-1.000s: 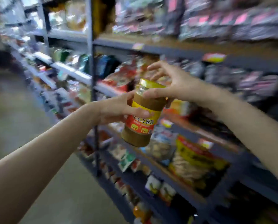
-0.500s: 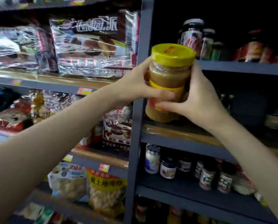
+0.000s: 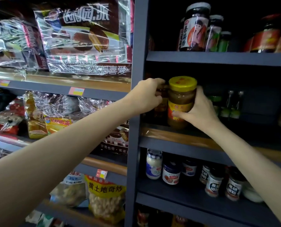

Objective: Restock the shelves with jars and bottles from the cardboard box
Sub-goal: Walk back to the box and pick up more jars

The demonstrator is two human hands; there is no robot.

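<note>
Two hands work at the middle shelf in the head view, the only view given. The right hand curls round the yellow-lidded jar from 3 o'clock, thumb across its red label; the jar stands upright with its base at or just above the shelf's front part — contact itself I cannot confirm. The left hand reaches in at 9 o'clock of the jar, fingers bent round a darker jar beside it, apparently grasping it.

Risks, as I judge them: the jar sits near the front lip, so letting go early could tip it off the edge; shoving it back could knock the small green-capped bottles at 3 o'clock; and the two jars may clink together.

The shelf's depth is black — what stands behind cannot be made out. The dark jar is mostly covered by the left hand and the upright. No cardboard box shows.
</note>
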